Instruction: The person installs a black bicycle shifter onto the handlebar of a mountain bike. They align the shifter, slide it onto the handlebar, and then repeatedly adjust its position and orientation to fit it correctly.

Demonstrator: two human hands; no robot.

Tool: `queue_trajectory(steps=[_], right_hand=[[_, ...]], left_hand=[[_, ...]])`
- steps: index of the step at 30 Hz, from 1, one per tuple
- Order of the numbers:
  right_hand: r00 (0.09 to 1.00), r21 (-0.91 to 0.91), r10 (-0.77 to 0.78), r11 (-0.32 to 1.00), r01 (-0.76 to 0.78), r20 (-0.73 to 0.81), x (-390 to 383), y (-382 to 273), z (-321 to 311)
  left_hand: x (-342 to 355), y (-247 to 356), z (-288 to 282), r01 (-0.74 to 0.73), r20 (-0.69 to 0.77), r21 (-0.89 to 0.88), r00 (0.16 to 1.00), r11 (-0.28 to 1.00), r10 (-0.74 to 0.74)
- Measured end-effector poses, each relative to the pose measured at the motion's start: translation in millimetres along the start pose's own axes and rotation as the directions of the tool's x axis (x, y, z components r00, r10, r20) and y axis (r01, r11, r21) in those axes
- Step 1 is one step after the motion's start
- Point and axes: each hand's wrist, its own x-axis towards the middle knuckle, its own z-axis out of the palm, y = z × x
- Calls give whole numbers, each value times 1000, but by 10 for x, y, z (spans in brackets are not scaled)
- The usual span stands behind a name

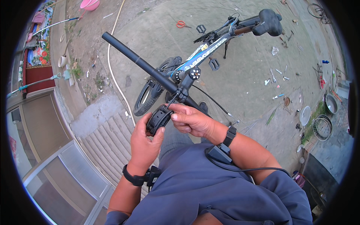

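Observation:
My left hand [145,141] is closed around a round black disc-shaped part [159,119] with a ridged rim; its exact kind is unclear. Fingers of my right hand [193,122] press on its near right side, thumb against the edge. A thin dark rod [172,99] runs between this part and the stem; I cannot tell whether it is joined to either. Just beyond my hands is the black handlebar [138,60], clamped in the bicycle's stem [184,88]. The blue and white bicycle frame [204,51] stretches away to the saddle [267,23] at upper right.
Orange-handled scissors [181,24] lie on the concrete beyond the bicycle. Several small tools, including a wrench [273,75], are scattered to the right. A pale hose [110,56] crosses the ground at left. Basins and a spoked wheel [321,127] stand at far right.

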Motion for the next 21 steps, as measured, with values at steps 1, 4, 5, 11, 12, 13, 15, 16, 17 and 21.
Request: queue_trajectory(steps=[1, 4, 5, 11, 12, 13, 15, 16, 17, 21], right_hand=[[1000, -23, 14, 1000, -14, -12, 12, -3, 5], [999, -34, 28, 999, -29, -39, 52, -10, 35], [999, -21, 25, 999, -26, -36, 51, -6, 48], [999, -5, 20, 1000, -20, -48, 39, -11, 62], [997, -18, 41, 999, -42, -66, 37, -15, 48], [997, -23, 51, 998, -53, -64, 30, -16, 30], [992, -117, 70, 990, -82, -106, -29, -19, -18], [986, -205, 73, 973, -103, -151, -100, -36, -54], [978, -289, 71, 949, -127, -197, -180, -55, -92], [974, -675, -151, 738, -4, -171, -547, -115, -235]], left_hand=[[1, -10, -1, -162, -36, 194, 985, 968, 172], [-5, -26, 0, -346, -39, 456, 913, 820, 407], [-11, -23, 4, -301, -72, 401, 931, 865, 357], [47, 19, -83, 450, 354, -640, 892, 623, -281], [66, 19, -105, 522, 436, -698, 853, 490, -287], [73, 16, -99, 520, 437, -681, 854, 516, -283], [81, 0, -93, 498, 410, -665, 866, 557, -285], [80, -11, -83, 484, 393, -674, 874, 558, -284], [77, -22, -79, 472, 379, -681, 881, 560, -282], [81, -75, -76, 437, 346, -707, 899, 556, -268]])
